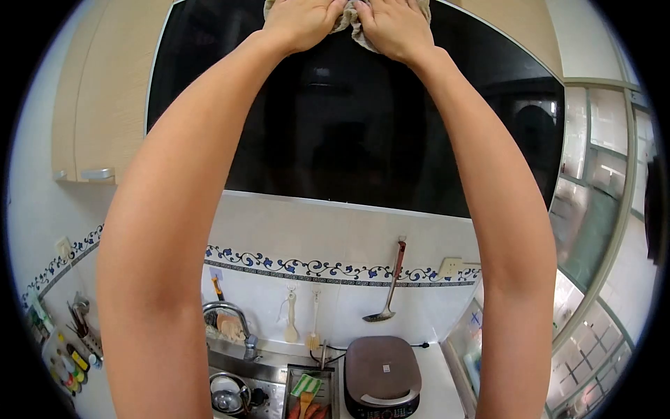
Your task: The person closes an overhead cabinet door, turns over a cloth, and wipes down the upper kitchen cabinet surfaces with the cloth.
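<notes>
Both of my arms reach up to the top of the view. My left hand and my right hand are side by side on a crumpled greyish-beige cloth, holding it against the upper part of a glossy black panel. The cloth shows between the hands and past their outer sides. The top edge of the view cuts off some of the fingers and cloth. Light-coloured trim runs around the panel, which reflects the room dimly.
Left of the panel is a light wood cabinet. Below, a ladle hangs on the tiled wall. A sink with a faucet, a drain basket and a brown electric cooker sit underneath. A window is at right.
</notes>
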